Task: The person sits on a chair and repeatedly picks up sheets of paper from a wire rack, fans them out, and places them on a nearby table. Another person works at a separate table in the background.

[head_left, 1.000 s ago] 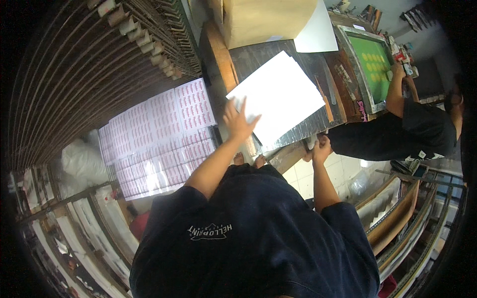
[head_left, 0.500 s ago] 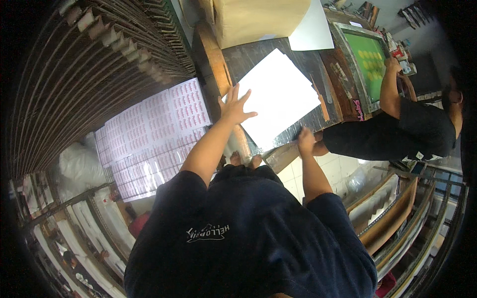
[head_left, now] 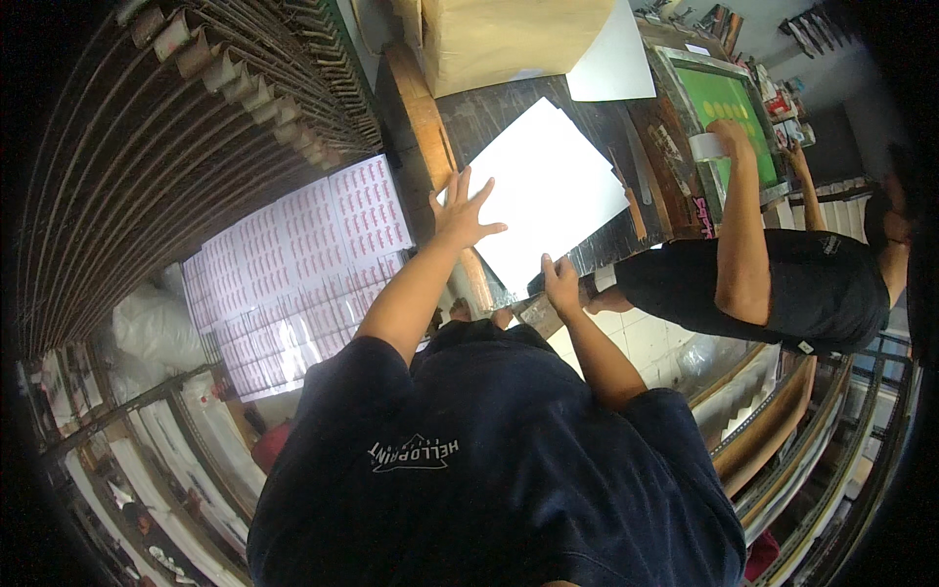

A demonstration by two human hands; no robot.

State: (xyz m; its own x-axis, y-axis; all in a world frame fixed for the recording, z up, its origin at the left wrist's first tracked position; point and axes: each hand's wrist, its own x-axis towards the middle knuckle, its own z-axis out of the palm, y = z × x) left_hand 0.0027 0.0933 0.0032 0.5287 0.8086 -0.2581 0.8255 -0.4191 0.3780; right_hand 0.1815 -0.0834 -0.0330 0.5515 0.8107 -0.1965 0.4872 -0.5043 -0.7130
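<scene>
A stack of white sheets [head_left: 543, 186] lies at a slant on the dark worktable, its edges slightly fanned out. My left hand [head_left: 463, 215] rests flat on its left corner, fingers spread apart. At the near right edge, my right hand [head_left: 562, 286] is closed, with the thumb over the border of the sheets; its lower fingers are partly hidden.
A large tan wrapped block [head_left: 514, 44] and another white sheet [head_left: 614, 64] sit at the back. To the left, printed sheets [head_left: 293, 264] lie on a wire rack [head_left: 127, 196]. On the right, a co-worker [head_left: 773, 284] works over a green screen frame [head_left: 719, 88].
My right hand has moved left and up from beside the table edge to the border of the sheets. My left hand stays put. The co-worker's arm has swung nearer across the green frame.
</scene>
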